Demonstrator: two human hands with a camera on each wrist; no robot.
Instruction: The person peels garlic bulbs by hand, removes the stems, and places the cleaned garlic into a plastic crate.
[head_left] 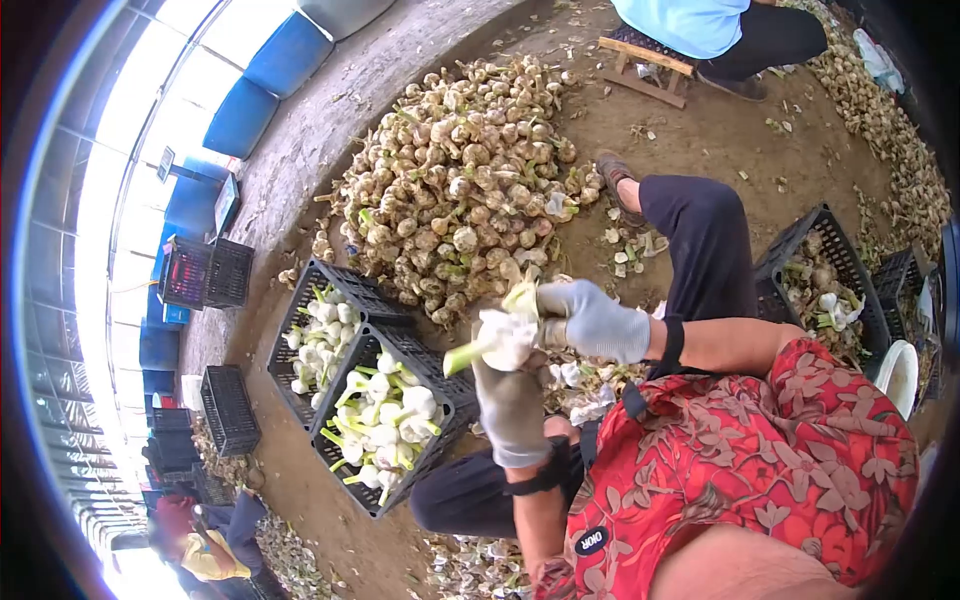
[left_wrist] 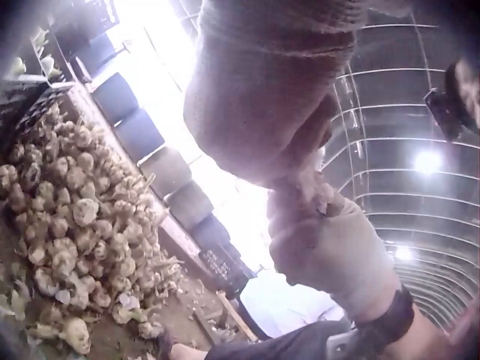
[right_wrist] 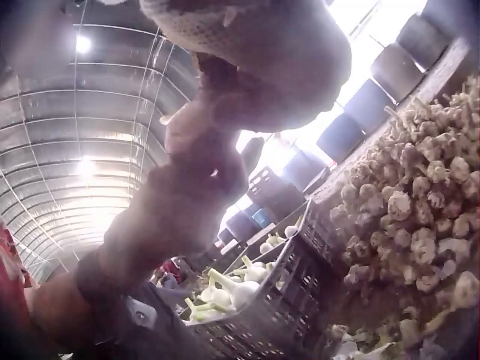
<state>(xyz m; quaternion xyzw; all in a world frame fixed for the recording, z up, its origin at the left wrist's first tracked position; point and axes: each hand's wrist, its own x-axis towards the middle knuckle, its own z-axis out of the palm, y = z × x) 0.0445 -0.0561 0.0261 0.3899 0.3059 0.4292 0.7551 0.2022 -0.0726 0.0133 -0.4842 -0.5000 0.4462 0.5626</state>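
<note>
A white garlic bulb (head_left: pixel 508 340) with a short green stem (head_left: pixel 462 357) is held up in front of the body, stem toward the crates. My gloved left hand (head_left: pixel 511 412) grips it from below. From the other side my right hand (head_left: pixel 602 322), in a grey glove, pinches the loose outer skin (head_left: pixel 522 296) at the bulb's edge. Both hands meet at the bulb. In the left wrist view the right hand (left_wrist: pixel 330 247) shows beyond the left; the gloves mostly hide the bulb there. The right wrist view has the left hand (right_wrist: pixel 169 214) behind the right.
Two black crates with cleaned garlic (head_left: pixel 385 425) stand left of the hands. A big heap of dirty garlic (head_left: pixel 460 190) lies ahead. Another crate (head_left: pixel 825 280) and a white bucket (head_left: pixel 898 378) are at the right. A person in light blue (head_left: pixel 690 25) sits on a wooden stool.
</note>
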